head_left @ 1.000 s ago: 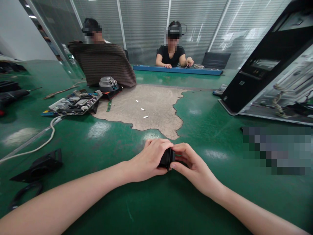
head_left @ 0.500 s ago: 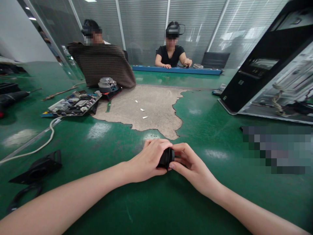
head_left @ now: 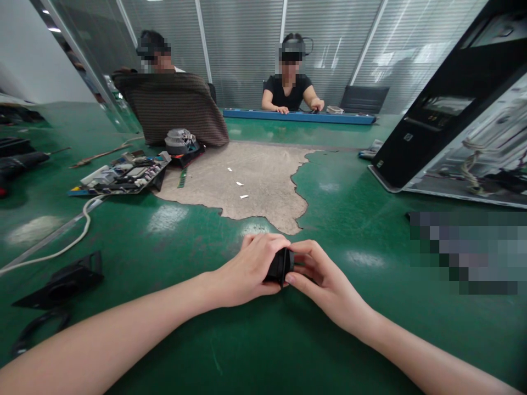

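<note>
Between my two hands is a small black part with a flat flange and a round, ridged end (head_left: 282, 267). My left hand (head_left: 251, 269) wraps over its left side and top, covering much of it. From the right, my right hand (head_left: 319, 274) grips the round end between thumb and fingers. The piece is just above or on the green table; I cannot tell which. What kind of part it is does not show.
A circuit board (head_left: 127, 173) and a metal cooler (head_left: 181, 141) lie at left, beside a white cable (head_left: 87, 219). Black plastic parts (head_left: 61, 285) sit near my left forearm. A computer case (head_left: 415, 126) stands right. Two people sit opposite, one behind a blue bar (head_left: 296, 117).
My hands hold the black part in nearly the same place and pose. Only a very slight shift of the camera view is visible.
</note>
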Tool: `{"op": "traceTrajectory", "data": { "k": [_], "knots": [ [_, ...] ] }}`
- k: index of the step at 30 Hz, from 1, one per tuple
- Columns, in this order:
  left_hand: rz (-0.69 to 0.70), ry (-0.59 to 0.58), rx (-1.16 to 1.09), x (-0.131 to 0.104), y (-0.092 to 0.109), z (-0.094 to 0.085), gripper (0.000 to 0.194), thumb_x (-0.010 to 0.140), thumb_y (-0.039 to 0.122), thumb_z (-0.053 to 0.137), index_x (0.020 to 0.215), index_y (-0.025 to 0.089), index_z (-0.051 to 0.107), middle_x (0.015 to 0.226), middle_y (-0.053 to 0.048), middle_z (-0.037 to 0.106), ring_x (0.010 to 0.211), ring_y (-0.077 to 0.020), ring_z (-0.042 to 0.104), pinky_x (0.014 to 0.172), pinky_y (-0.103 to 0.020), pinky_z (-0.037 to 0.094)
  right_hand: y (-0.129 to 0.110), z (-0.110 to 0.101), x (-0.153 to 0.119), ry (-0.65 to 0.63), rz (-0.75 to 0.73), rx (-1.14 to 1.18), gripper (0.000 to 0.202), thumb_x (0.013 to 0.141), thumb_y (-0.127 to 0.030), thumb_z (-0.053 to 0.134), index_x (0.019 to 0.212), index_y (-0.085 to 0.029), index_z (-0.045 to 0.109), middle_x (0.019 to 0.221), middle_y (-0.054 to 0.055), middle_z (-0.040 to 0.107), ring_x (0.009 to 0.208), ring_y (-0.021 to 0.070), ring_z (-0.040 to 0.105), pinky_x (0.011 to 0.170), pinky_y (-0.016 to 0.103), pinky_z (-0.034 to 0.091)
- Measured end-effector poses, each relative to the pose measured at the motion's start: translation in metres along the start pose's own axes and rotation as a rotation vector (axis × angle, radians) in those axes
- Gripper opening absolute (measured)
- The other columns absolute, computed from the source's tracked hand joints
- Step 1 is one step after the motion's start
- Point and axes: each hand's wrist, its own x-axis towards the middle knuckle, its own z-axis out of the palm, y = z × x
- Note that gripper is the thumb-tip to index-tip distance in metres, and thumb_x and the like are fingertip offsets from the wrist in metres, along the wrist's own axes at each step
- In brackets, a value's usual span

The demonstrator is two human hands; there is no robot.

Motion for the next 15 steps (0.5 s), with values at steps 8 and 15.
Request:
{"op": "traceTrajectory", "data": {
  "k": [8, 15],
  "knots": [
    [0.008, -0.010, 0.000, 0.0000, 0.0006, -0.0009, 0.056, 0.072, 0.023, 0.056, 0.117, 0.022, 0.022, 0.116, -0.009, 0.043, 0.107, -0.0224, 0.040, 0.088, -0.039, 0.027, 0.0008, 0.0007, -0.0010, 0.030, -0.085, -0.006, 0.012, 0.079, -0.022, 0.051, 0.089, -0.024, 0.045, 0.097, 0.001, 0.045, 0.094, 0.0129, 0.051, 0.084, 0.029, 0.048],
    [-0.002, -0.003, -0.003, 0.0003, 0.0002, -0.0006, 0.057, 0.071, 0.022, 0.056, 0.117, 0.023, 0.022, 0.116, -0.009, 0.042, 0.108, -0.0228, 0.040, 0.088, -0.040, 0.027, -0.0015, 0.0004, 0.0004, 0.005, 0.004, 0.018, 0.022, 0.078, -0.022, 0.053, 0.096, -0.024, 0.041, 0.093, 0.002, 0.050, 0.088, 0.0140, 0.055, 0.080, 0.033, 0.050]
  ]
}}
